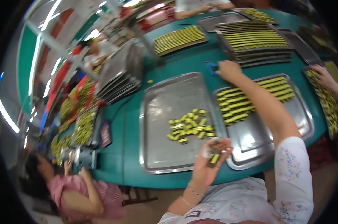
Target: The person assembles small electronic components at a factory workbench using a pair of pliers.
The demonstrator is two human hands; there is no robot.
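Observation:
My left hand [216, 152] is palm up with curled fingers, over the near edge between two metal trays. A small yellow-and-dark block [214, 158] lies in its palm; the fingers partly hide what else is there. My right arm stretches across the right tray, and my right hand [229, 71] is closed at a small blue object [210, 68] on the green table. The left tray [165, 100] carries a loose heap of similar blocks [191, 127]. Slanting rows of blocks [232, 104] fill the far part of the right tray [247, 145].
Stacked trays of blocks [254, 41] stand beyond my right hand, with another filled tray [180, 39] to their left. Empty trays [120, 71] are piled far left. A person in pink [79, 194] works at a small machine [81, 156]; another person's hand [325, 80] is at the right.

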